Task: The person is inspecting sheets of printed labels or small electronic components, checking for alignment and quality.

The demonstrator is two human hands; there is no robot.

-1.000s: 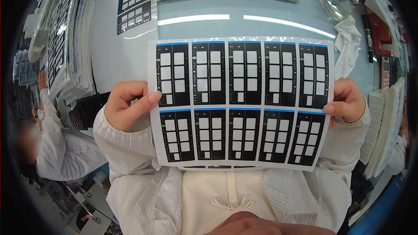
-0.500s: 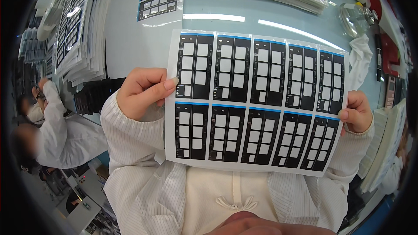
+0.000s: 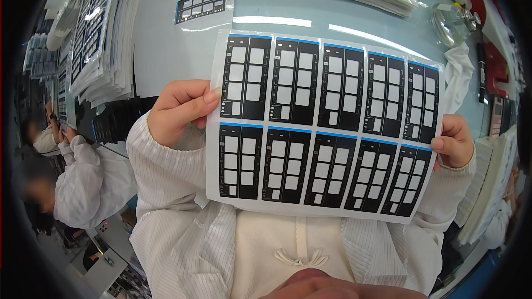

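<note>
White printed sheet (image 3: pixel 324 127) of black panels, held above the worktop (image 3: pixel 177 49): left hand (image 3: pixel 180 111) and right hand (image 3: pixel 455 142) pinch opposite edges; likely light, flexible, best gripped at margins.

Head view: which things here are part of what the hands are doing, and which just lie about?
In hand: printed sheet, left hand, right hand.
Lying about: sheet stacks, white cloth, glass jar.

Head camera looks steeply down (fisheye, close) over the table (image 3: pixel 166 49).
</note>
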